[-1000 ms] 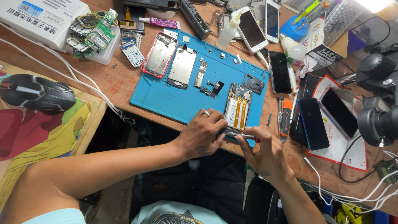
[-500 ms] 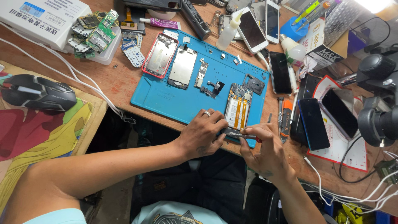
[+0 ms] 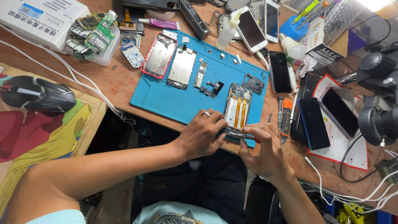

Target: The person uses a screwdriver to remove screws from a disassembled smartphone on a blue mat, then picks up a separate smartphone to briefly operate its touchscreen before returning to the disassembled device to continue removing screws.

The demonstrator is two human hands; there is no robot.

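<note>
Pretty bright and even overall, with a blown-out glare patch in the top right corner. Sharp mostly everywhere, soft shadows under the desk (image 3: 124, 83), slight wide-angle bending at the edges.

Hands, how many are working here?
2. Left hand on the near edge of the blue mat; right hand beside it, pinching a thin tool. None look hidden.

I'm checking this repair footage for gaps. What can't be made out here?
Head view:
- Thin metal tool: its tip is hidden between the left hand and right hand.
- Opened phone with orange ribbon cables: lower end covered by fingers.
- Black microscope: cut off by the right edge.
</note>
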